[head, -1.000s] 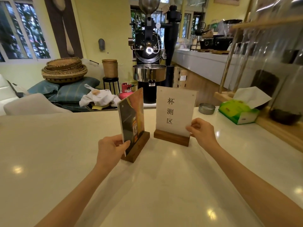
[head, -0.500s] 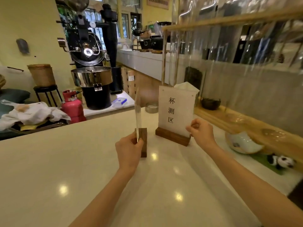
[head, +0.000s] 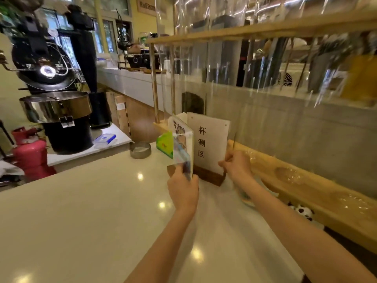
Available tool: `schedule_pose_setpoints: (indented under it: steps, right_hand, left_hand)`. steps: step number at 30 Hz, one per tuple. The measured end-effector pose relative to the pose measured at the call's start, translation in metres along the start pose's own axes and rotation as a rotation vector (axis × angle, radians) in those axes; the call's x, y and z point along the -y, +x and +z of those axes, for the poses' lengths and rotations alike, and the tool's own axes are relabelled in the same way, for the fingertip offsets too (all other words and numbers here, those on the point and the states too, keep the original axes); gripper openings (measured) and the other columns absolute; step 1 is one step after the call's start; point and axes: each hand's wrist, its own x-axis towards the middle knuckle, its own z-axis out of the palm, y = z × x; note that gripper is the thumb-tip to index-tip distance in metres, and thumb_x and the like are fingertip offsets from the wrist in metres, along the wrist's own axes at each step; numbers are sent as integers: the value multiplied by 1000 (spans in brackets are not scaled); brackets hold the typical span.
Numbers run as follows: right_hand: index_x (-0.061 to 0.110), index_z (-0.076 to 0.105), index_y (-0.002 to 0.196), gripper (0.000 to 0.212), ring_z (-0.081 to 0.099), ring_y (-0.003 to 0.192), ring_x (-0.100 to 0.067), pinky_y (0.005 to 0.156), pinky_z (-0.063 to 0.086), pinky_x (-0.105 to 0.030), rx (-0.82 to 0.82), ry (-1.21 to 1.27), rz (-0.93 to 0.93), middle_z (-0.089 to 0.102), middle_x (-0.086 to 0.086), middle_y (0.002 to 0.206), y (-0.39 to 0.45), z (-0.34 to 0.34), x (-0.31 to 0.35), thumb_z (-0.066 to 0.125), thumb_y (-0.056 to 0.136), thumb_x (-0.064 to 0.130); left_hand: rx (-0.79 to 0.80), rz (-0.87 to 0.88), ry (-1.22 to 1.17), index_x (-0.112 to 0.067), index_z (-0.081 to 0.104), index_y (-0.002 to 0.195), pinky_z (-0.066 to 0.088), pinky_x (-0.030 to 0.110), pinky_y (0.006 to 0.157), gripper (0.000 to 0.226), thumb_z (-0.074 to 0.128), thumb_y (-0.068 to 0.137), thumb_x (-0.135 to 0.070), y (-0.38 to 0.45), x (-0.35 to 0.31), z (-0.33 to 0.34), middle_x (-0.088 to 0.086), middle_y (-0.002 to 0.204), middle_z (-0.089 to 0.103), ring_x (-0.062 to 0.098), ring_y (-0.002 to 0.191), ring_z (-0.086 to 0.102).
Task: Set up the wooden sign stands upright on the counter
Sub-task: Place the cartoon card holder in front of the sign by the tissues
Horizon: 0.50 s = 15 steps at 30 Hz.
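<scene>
Two sign stands rise upright from the pale counter (head: 91, 211), each a clear panel in a dark wooden base. The white sign (head: 208, 139) carries three black characters and faces me. My right hand (head: 236, 166) pinches its lower right edge. The picture sign (head: 182, 146) stands just left of it, turned so that I see its printed face at a slant. My left hand (head: 183, 186) grips its lower near edge and hides most of its base.
A green tissue box (head: 164, 144) and a small metal dish (head: 140, 150) sit behind the signs. A long wooden rack (head: 306, 186) with glass tubes runs along the right. A black coffee roaster (head: 55, 94) and a red gas cylinder (head: 30, 154) stand beyond the counter's left end.
My view has swung to the right. The picture sign has turned in my left hand and now sits closer to the white sign. My right hand keeps its hold.
</scene>
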Motion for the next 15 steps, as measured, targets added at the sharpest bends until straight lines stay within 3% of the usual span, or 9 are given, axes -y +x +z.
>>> schedule_pose_setpoints:
  steps: [2,6,10,15]
  right_hand:
    - [17,48,55,31,55,69,-20,62,39,-28,-25,-17,5,59,-10,72,7,-4,-3,67,77,9]
    - [18,44,48,38,48,57,-14,48,32,-22,-61,-16,-24,55,-9,64,19,-13,-12,68,75,6]
    - [22,41,49,40,48,57,-14,46,30,-18,-86,-70,-61,56,-7,63,23,-14,-16,67,76,7]
    - [6,58,62,15,50,58,-15,49,37,-20,-103,-82,-101,62,-16,68,22,-12,-22,63,75,4]
  left_hand:
    - [10,-10,-28,-7,59,108,52,40,83,36,61,72,-9,3,-4,17,16,104,68,31,92,61]
    - [13,-25,-54,-5,55,116,47,39,90,45,64,72,-7,7,-12,45,17,114,64,31,102,58]
    - [13,-34,-78,-6,49,121,42,28,91,52,65,72,-7,8,-19,66,15,121,58,25,110,53]
    - [-3,-49,-100,-6,47,119,29,12,80,54,67,68,-6,8,-22,82,15,121,53,23,110,48]
